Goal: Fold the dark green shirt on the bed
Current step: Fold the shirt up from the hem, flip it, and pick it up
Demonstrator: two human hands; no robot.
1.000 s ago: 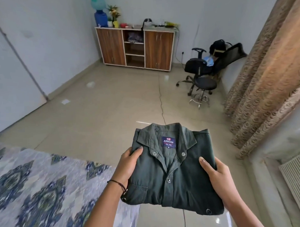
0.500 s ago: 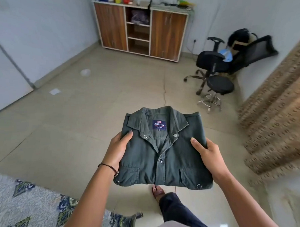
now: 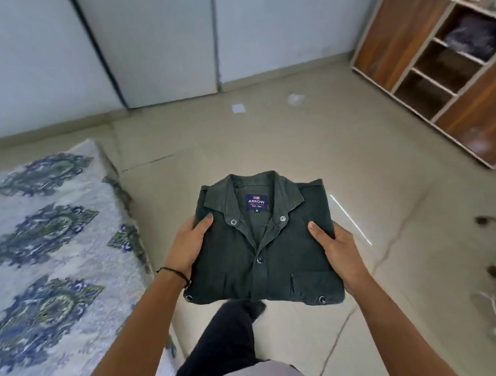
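Above the floor (image 3: 310,146), two hands, left (image 3: 187,246) and right (image 3: 337,250), clamp one folded dark green shirt (image 3: 267,243) beside one bed (image 3: 54,236).

Folded dark green shirt (image 3: 267,249) in both hands

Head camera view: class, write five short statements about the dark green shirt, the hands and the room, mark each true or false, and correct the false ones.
1. The dark green shirt is folded, collar facing up. True.
2. The shirt lies flat on the bed. False: it is held in the air over the floor, with the bed to the person's left.
3. The left hand and the right hand grip opposite sides of the shirt. True.
4. A dark bracelet sits on the right wrist. False: it is on the left wrist.
5. The wooden cabinet stands right beside the bed. False: it stands across the room, at the view's upper right.
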